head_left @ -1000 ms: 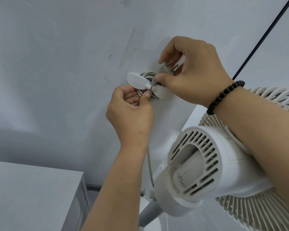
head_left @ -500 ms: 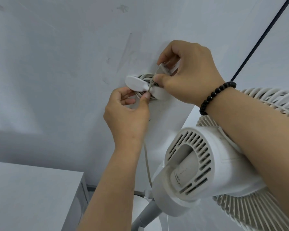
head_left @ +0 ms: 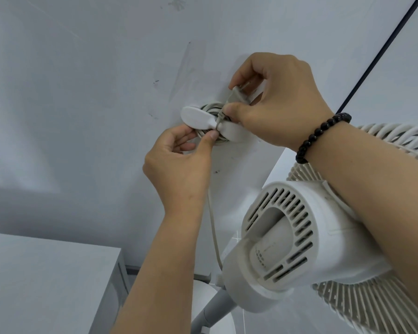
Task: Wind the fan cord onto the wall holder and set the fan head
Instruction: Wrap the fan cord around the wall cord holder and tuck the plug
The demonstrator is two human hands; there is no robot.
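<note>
Head view: white wall holder (head_left: 203,119) on the wall (head_left: 82,92), two paddle-shaped wings, with grey fan cord (head_left: 209,108) coiled in loops behind them. Right hand (head_left: 273,102) has fingers curled, thumb and forefinger pinching the plug (head_left: 237,95) just above the holder's right wing; thumb tip sits on the cord end at the holder's centre. Left hand (head_left: 179,165) is below the holder, fingers curled, thumb tip pressing up on the coil beside the centre, fingertips (head_left: 191,135) touching the coil under the left wing. One cord strand drops from under the left thumb toward the fan base. Fan head (head_left: 299,242) is below the right forearm, well apart from both hands' fingers. Black bead bracelet (head_left: 321,135) on right wrist. Grey cabinet (head_left: 46,280) lower left.
</note>
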